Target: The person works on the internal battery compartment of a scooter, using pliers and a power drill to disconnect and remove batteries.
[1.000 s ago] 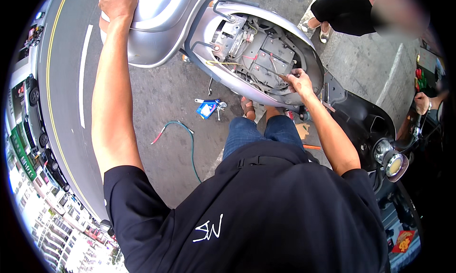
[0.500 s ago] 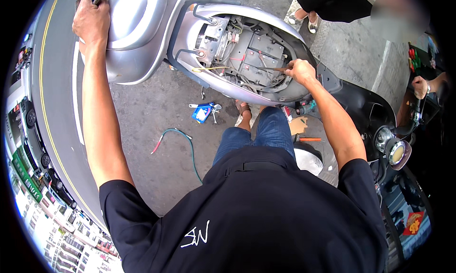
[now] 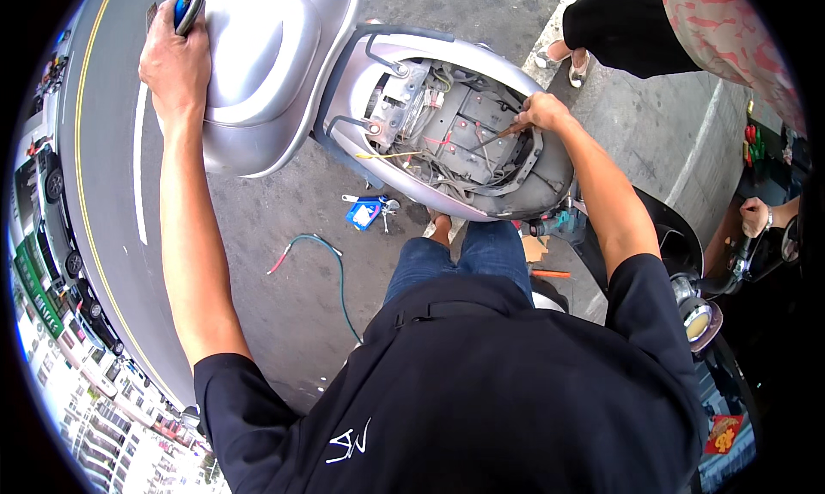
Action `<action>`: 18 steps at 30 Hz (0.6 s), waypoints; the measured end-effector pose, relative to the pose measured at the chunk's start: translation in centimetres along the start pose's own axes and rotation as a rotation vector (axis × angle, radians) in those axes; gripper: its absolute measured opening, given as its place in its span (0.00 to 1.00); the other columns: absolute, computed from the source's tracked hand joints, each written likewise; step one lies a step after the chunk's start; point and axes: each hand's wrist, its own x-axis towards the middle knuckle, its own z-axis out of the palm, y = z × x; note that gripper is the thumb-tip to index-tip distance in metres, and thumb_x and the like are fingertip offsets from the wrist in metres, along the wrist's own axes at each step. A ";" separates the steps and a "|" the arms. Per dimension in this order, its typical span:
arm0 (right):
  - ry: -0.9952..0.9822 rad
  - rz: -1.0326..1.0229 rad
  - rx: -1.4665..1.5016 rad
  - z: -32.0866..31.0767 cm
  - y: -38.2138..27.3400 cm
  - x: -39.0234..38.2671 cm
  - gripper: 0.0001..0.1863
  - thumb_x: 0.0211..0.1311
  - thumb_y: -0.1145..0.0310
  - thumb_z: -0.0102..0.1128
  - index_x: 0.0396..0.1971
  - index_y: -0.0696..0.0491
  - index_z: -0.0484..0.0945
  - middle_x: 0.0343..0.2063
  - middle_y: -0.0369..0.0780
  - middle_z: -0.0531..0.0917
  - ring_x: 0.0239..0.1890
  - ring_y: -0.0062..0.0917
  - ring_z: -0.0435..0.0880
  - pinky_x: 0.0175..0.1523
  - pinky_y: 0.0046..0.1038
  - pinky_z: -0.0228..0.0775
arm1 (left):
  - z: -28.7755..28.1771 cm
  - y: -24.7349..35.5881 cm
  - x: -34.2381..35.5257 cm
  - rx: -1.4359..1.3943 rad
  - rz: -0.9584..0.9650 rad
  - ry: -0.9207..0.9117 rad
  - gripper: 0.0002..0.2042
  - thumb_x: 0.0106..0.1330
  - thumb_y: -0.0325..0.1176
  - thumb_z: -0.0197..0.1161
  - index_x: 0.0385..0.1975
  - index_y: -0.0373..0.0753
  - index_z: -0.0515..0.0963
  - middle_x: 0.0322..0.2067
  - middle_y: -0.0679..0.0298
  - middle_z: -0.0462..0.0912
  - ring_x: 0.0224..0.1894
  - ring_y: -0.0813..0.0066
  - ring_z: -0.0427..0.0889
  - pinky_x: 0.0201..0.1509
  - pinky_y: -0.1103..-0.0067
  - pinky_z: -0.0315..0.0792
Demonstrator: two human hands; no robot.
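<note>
My left hand (image 3: 176,77) is closed around a blue-and-dark hand tool (image 3: 187,15), possibly pliers, partly hidden by the fingers. That hand rests against the side of a silver top box (image 3: 245,64) behind the scooter's tail. Pinched in my right hand (image 3: 543,112) is a screwdriver (image 3: 494,139) with a brownish handle. Its long thin shaft slants down to the left over dark batteries (image 3: 464,125) in the open body of a silver scooter (image 3: 408,178). Wires (image 3: 434,139) and a metal bracket (image 3: 395,94) lie beside the batteries. The screwdriver tip's exact contact is unclear.
A wrench (image 3: 357,199) and a blue packet (image 3: 363,217) lie on the ground, near a green hose (image 3: 342,279). A green power tool (image 3: 550,223) is by the scooter's side. Another person's legs (image 3: 593,43) stand beyond it; a hand (image 3: 754,216) is near the handlebar.
The scooter and top box sit lower in the picture, mostly from a shift of view. The screwdriver shaft now slants more steeply. Both hands keep their tools.
</note>
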 end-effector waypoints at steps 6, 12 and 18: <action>-0.073 -0.137 0.018 2.3 0.3 -2.2 0.18 0.50 0.58 0.69 0.36 0.57 0.82 0.27 0.43 0.84 0.30 0.29 0.83 0.39 0.30 0.73 | -1.0 1.0 0.1 0.015 -0.078 -0.067 0.14 0.63 0.44 0.60 0.44 0.46 0.78 0.32 0.58 0.84 0.37 0.58 0.84 0.43 0.70 0.75; 0.200 -0.095 0.112 8.1 -0.4 -8.4 0.17 0.53 0.62 0.63 0.44 0.48 0.81 0.36 0.45 0.84 0.43 0.38 0.82 0.49 0.35 0.72 | -1.8 1.0 0.1 -0.019 -0.075 -0.053 0.14 0.63 0.42 0.58 0.48 0.49 0.77 0.37 0.58 0.84 0.42 0.55 0.82 0.47 0.67 0.75; 0.126 -0.166 0.084 5.2 1.1 -6.9 0.18 0.51 0.61 0.64 0.43 0.51 0.81 0.35 0.44 0.85 0.41 0.36 0.83 0.48 0.33 0.73 | -3.9 4.6 0.6 -0.254 -0.109 -0.029 0.10 0.55 0.21 0.52 0.35 0.40 0.76 0.31 0.48 0.78 0.37 0.47 0.77 0.41 0.63 0.69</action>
